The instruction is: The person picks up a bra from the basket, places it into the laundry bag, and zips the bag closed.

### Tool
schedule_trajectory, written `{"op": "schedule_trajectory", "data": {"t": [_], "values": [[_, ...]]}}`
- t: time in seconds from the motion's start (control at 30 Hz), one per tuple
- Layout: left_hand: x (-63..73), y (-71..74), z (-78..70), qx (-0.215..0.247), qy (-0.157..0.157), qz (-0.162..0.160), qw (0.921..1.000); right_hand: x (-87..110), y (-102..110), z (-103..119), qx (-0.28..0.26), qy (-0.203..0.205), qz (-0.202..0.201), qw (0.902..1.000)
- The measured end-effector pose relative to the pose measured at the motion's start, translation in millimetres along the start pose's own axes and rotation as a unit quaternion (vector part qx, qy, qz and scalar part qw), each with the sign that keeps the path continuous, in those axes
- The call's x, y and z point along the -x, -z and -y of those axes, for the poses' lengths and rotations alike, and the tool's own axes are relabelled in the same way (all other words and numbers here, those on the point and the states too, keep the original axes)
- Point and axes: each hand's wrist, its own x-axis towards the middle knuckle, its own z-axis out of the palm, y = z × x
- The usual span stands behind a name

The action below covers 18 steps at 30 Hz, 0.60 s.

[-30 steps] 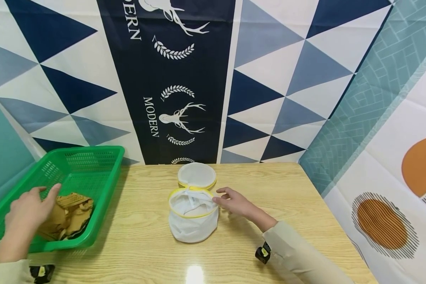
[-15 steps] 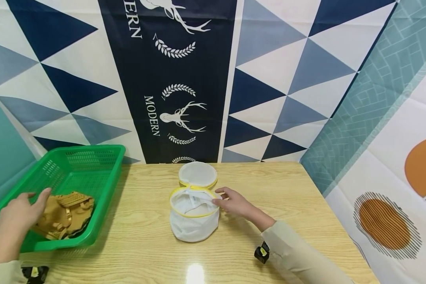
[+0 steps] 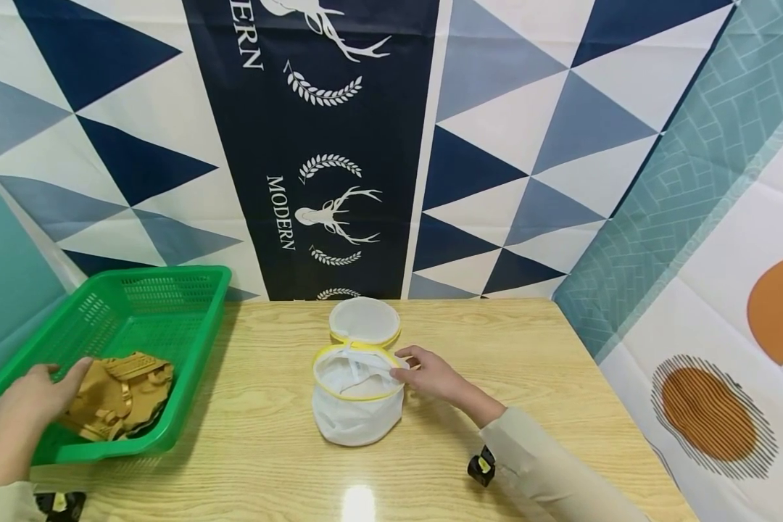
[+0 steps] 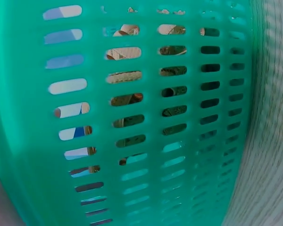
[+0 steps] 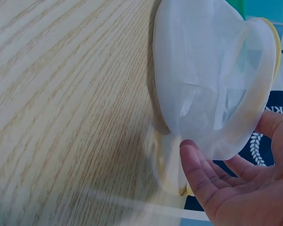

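Observation:
A white mesh laundry bag (image 3: 355, 417) with a yellow zip stands on the table, its round lid (image 3: 364, 320) folded back behind it. My right hand (image 3: 431, 373) pinches the right side of the bag's rim, thumb and fingers at the white fabric (image 5: 217, 70) in the right wrist view. My left hand (image 3: 29, 402) hovers over the left side of the green basket (image 3: 199, 362), fingers relaxed and holding nothing. Inside the basket, right of that hand, lies a tan baseball glove (image 3: 120, 399). The left wrist view shows mostly the slotted basket wall (image 4: 151, 113).
The wooden table (image 3: 489, 341) runs back to a patterned wall cloth (image 3: 339, 145). A teal and white cloth (image 3: 711, 304) hangs along the right side. The basket stands at the table's left end. Black straps (image 3: 481, 465) sit at both sleeves.
My left hand has shifted left and slightly down, away from the baseball glove, showing more of it. The right hand stays at the bag's rim.

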Motion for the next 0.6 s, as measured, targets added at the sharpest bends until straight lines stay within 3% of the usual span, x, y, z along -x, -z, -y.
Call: {"op": "schedule_trajectory", "data": {"t": [0.4, 0.5, 0.6], "values": [[-3.3, -2.3, 2.9, 0.033, 0.023, 0.024, 0.9989, 0.5, -1.6, 0.3, -0.004, -0.002, -0.004, 1.0], [-15.0, -9.3, 14.3, 0.032, 0.031, 0.028, 0.9986, 0.5, -1.8, -0.8, -0.003, -0.001, -0.002, 1.0], [-41.9, -23.7, 36.8, 0.025, 0.033, 0.025, 0.9988, 0.6, -1.7, -2.0, -0.003, -0.001, -0.002, 1.0]]}}
